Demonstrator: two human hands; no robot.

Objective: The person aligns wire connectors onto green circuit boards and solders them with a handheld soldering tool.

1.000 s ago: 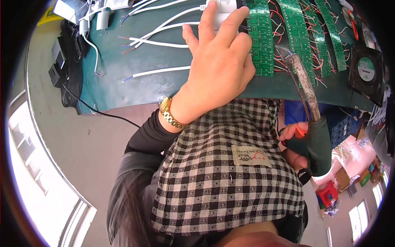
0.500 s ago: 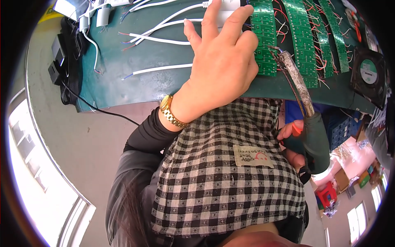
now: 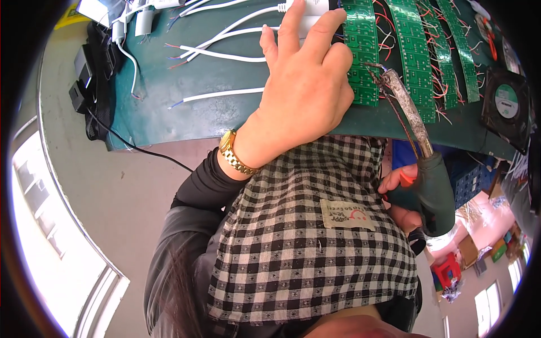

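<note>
My left hand (image 3: 307, 93), with a gold watch (image 3: 235, 153) at its wrist, lies palm down with fingers spread. Its index finger reaches onto a white plastic housing (image 3: 313, 7), and the middle fingertip is by the edge of a green circuit board strip (image 3: 360, 53). White cables (image 3: 225, 93) with bared red and blue wire ends run leftward from under the hand. Lower right, my right hand (image 3: 401, 194) is wrapped round the dark handle of a soldering iron (image 3: 408, 107). The iron's metal barrel points up and left, its tip over the first board strip; contact cannot be made out.
More green board strips (image 3: 417, 73) with red and white wires cover the right of the green table mat (image 3: 225, 121). A black fan (image 3: 505, 104) stands at the far right. Black straps and a dark device (image 3: 84, 70) with a cable sit at the left edge.
The view has shifted very slightly. Both hands keep nearly the same pose, and the soldering iron stays over the first board strip.
</note>
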